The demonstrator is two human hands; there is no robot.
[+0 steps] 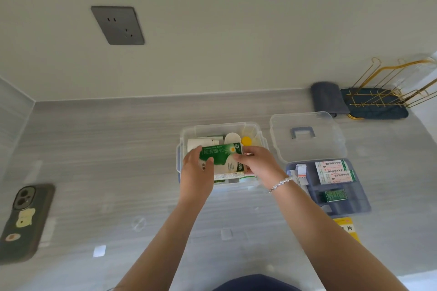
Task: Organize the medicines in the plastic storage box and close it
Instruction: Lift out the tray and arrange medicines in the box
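Observation:
A clear plastic storage box (257,132) stands open on the grey counter, holding white bottles, a yellow cap and other medicine packs. Over its opening, both hands hold a green and white medicine packet (224,157). My left hand (197,172) grips its left end and my right hand (256,163) grips its right end. The box's clear lid (307,137), with a blue handle, lies to the right. In front of the lid sits the blue inner tray (359,205) with red-and-white packs and a small green box.
A phone in a dark case (22,222) lies at the counter's left. A yellow box (348,228) shows beside my right arm. At the back right are a folded grey cloth (327,99) and a gold wire rack (390,92). A wall socket (118,25) sits above.

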